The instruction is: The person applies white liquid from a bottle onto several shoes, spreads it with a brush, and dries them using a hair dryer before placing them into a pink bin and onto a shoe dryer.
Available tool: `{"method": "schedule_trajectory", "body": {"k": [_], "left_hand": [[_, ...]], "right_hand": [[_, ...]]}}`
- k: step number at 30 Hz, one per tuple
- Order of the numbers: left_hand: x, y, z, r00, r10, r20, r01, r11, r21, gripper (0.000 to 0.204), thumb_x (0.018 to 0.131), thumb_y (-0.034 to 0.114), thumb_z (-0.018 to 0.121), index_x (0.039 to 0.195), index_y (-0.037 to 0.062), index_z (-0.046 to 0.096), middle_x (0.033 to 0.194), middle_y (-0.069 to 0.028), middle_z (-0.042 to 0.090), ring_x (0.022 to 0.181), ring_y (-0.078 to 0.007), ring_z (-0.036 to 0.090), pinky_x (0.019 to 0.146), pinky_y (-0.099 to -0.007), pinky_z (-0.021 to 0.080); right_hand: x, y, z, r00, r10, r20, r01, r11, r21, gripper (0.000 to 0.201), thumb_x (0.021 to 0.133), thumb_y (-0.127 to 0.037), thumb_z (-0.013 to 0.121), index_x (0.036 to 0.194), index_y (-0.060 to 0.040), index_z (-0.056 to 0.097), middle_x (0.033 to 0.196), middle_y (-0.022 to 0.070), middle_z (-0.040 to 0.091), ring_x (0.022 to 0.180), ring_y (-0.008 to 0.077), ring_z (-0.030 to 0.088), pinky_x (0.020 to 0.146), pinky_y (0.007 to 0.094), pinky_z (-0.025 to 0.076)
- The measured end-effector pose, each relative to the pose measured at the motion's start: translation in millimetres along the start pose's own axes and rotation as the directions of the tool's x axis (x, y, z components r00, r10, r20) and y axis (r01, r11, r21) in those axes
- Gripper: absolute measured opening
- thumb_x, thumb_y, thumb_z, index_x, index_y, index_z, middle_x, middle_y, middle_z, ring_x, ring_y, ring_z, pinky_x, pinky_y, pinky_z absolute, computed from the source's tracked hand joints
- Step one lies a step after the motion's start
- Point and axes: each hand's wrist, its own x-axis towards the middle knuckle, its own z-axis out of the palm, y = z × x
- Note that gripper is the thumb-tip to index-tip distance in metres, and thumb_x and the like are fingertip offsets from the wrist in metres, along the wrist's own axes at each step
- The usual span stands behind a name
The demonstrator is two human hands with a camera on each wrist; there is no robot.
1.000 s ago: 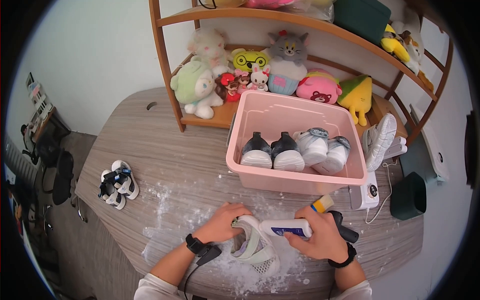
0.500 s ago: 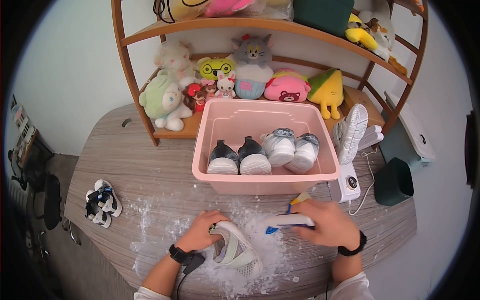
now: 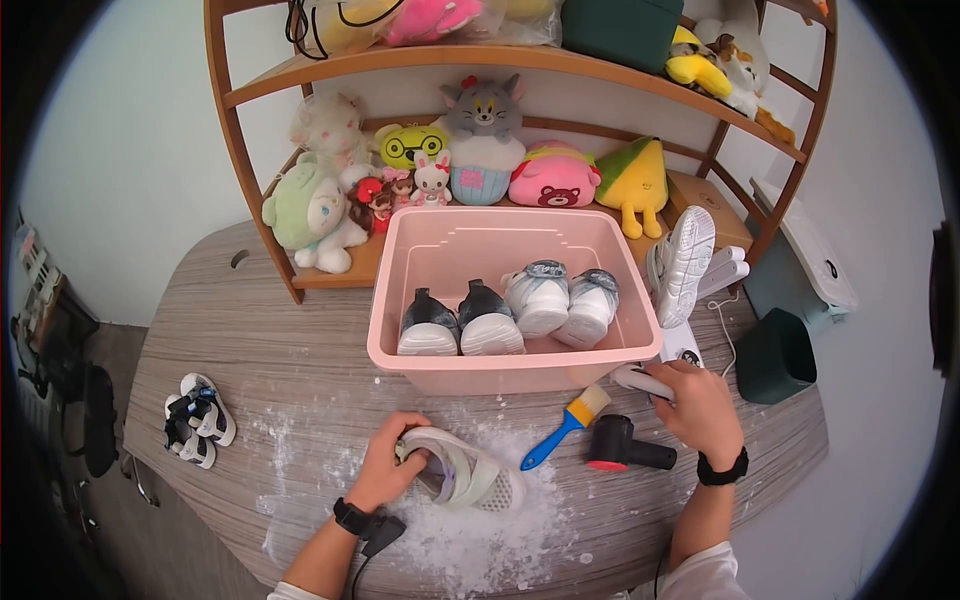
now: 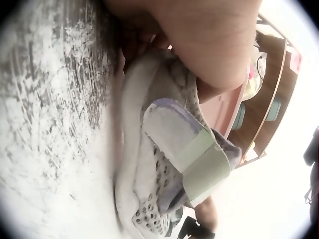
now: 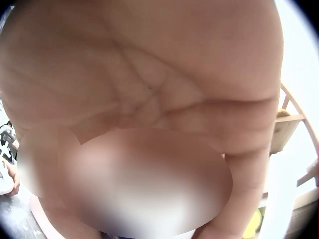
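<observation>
My left hand [image 3: 385,465] grips a pale grey-green shoe [image 3: 465,475] by its heel end, thumb inside the opening. The shoe lies over white powder, its toe pointing right. In the left wrist view the shoe [image 4: 142,164] shows a strap and a perforated toe. My right hand [image 3: 700,410] holds a white bottle [image 3: 640,380] by the front right corner of the pink bin [image 3: 510,375]; the fingers hide most of the bottle. Between the hands lie a blue-handled brush [image 3: 560,430] and a black T-shaped tool [image 3: 620,445] with a red end.
Two pairs of shoes stand in the bin. A small pair of sandals [image 3: 200,420] sits at the left. White shoes [image 3: 685,270] are propped on a white device right of the bin, near a dark green container [image 3: 777,357]. Behind stands a wooden shelf [image 3: 520,53] with plush toys.
My right hand has carried the bottle away from the shoe, right and toward the bin, uncovering the brush and black tool. My left hand has turned the shoe's toe rightward. The head view has shifted.
</observation>
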Motion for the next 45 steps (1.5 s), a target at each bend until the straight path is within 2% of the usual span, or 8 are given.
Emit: {"method": "schedule_trajectory", "body": {"k": [4,7,15,18,29,36,38,45], "left_hand": [[1,-3,-6,0.996,0.060,0.063,-0.060,0.998,-0.003,0.042,0.082,0.004,0.067,0.123,0.0034,0.062,0.118,-0.0119,0.065,0.109,-0.0266,0.062,0.099,-0.0368,0.047],[4,-5,-11,0.972,0.168,0.165,-0.172,0.985,0.009,0.052,0.084,0.013,0.078,0.132,0.0062,0.061,0.129,-0.0154,0.064,0.121,-0.0316,0.060,0.105,-0.0399,0.046],[9,6,-24,0.905,0.134,0.403,-0.130,0.991,-0.037,0.089,0.062,0.024,0.099,0.139,0.0100,0.059,0.149,-0.0116,0.052,0.141,-0.0314,0.045,0.118,-0.0446,0.036],[10,6,-26,0.880,0.119,0.459,-0.126,0.992,-0.016,0.088,0.063,0.027,0.099,0.140,0.0125,0.058,0.151,-0.0120,0.049,0.143,-0.0325,0.043,0.120,-0.0444,0.033],[2,4,-18,0.942,0.027,0.334,-0.059,0.994,0.088,0.066,0.072,0.028,0.094,0.126,0.0061,0.064,0.129,-0.0123,0.063,0.125,-0.0316,0.057,0.109,-0.0419,0.042],[0,-7,-15,0.977,-0.017,0.212,0.007,0.999,0.046,0.055,0.081,0.031,0.087,0.122,0.0020,0.065,0.121,-0.0159,0.068,0.115,-0.0316,0.063,0.102,-0.0399,0.048],[0,-10,-16,0.976,-0.020,0.218,0.011,0.999,0.043,0.054,0.081,0.031,0.087,0.122,0.0018,0.065,0.122,-0.0161,0.068,0.116,-0.0317,0.063,0.102,-0.0401,0.048],[1,2,-21,0.955,0.043,0.293,-0.056,0.998,0.036,0.054,0.085,0.031,0.084,0.125,0.0015,0.064,0.122,-0.0161,0.068,0.116,-0.0310,0.063,0.103,-0.0411,0.047]], "right_hand": [[-13,9,32,1.000,0.024,-0.001,-0.024,0.999,-0.028,0.042,0.076,-0.006,0.073,0.118,-0.0076,0.073,0.110,0.0143,0.073,0.091,0.0380,0.071,0.079,0.0464,0.058],[-30,13,47,0.997,0.078,-0.017,-0.078,0.997,-0.010,0.048,0.079,-0.003,0.072,0.127,-0.0044,0.067,0.115,0.0176,0.072,0.098,0.0401,0.070,0.083,0.0478,0.057],[-61,25,71,0.980,0.187,-0.067,-0.178,0.977,0.121,0.052,0.082,-0.008,0.075,0.132,-0.0038,0.062,0.115,0.0207,0.070,0.099,0.0439,0.068,0.082,0.0503,0.056],[-63,23,72,0.974,0.203,-0.102,-0.184,0.968,0.173,0.051,0.082,-0.008,0.076,0.130,-0.0030,0.063,0.113,0.0223,0.070,0.097,0.0457,0.068,0.081,0.0511,0.055],[-76,6,75,0.937,0.072,-0.342,-0.026,0.990,0.137,0.035,0.081,0.001,0.072,0.116,0.0002,0.066,0.111,0.0192,0.069,0.101,0.0419,0.066,0.085,0.0481,0.054],[-82,-21,69,0.991,-0.047,-0.127,0.072,0.977,0.198,0.063,0.073,0.004,0.067,0.135,-0.0009,0.058,0.129,0.0227,0.061,0.112,0.0430,0.063,0.096,0.0482,0.054],[-84,-25,73,0.999,0.034,-0.022,-0.030,0.986,0.163,0.077,0.073,0.001,0.071,0.146,-0.0038,0.047,0.135,0.0251,0.058,0.119,0.0467,0.060,0.100,0.0489,0.052],[-82,-19,96,0.996,0.090,-0.009,-0.085,0.965,0.249,0.085,0.071,-0.002,0.076,0.149,-0.0034,0.043,0.131,0.0259,0.060,0.114,0.0494,0.061,0.099,0.0494,0.053]]}}
